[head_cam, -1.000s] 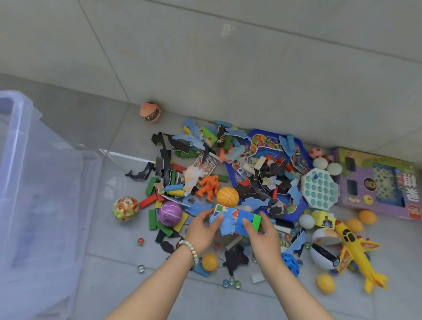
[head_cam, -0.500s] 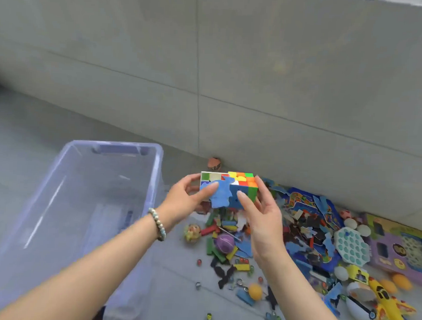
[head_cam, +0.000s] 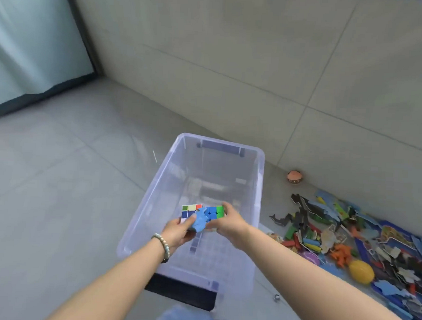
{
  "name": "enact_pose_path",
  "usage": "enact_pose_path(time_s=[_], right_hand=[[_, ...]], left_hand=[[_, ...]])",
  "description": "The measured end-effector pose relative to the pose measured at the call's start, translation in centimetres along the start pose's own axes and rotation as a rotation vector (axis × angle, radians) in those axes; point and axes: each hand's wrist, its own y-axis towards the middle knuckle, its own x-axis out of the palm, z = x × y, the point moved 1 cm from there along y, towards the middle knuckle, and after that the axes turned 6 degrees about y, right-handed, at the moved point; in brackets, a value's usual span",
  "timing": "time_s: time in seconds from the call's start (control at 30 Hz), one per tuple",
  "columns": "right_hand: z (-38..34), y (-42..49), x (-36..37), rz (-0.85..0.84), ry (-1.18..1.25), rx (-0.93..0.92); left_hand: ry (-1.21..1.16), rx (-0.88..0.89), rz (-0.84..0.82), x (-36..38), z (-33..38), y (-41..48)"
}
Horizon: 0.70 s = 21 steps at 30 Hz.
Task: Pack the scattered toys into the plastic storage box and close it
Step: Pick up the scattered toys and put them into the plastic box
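Note:
A clear plastic storage box (head_cam: 259, 186) stands open on the grey floor in the middle of the view. Over its inside I hold two colourful puzzle cubes side by side, with a blue foam piece (head_cam: 199, 221) lying across them. My left hand (head_cam: 177, 232) grips the left cube (head_cam: 188, 211) from below. My right hand (head_cam: 229, 224) grips the right cube (head_cam: 216, 212). To the right, the scattered toys (head_cam: 346, 238) lie along the wall: foam and puzzle pieces, blocks, an orange figure, a purple ball and a yellow ball.
A small orange ball (head_cam: 294, 177) sits against the wall behind the box. A marble (head_cam: 276, 297) lies on the floor near the box's front right corner. A dark object (head_cam: 182, 291) sits under the box's near end. A curtain (head_cam: 29, 43) hangs at far left.
Both hands lifted the two cubes and the blue foam piece off the toy pile and carried them left, over the open box. The view swung left with them.

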Motion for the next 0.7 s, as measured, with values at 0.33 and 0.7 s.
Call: enact_pose_path(time_s=[0.33, 0.7], right_hand=[[0.1, 0.8, -2.5, -0.028, 0.299, 0.047], [-0.2, -11.9, -22.4, 0.006, 0.193, -0.111]], left_hand=[[0.454, 0.034, 0.056, -0.6, 0.7, 1.7], [0.805, 0.313, -0.323, 13.0, 10.0, -8.7]])
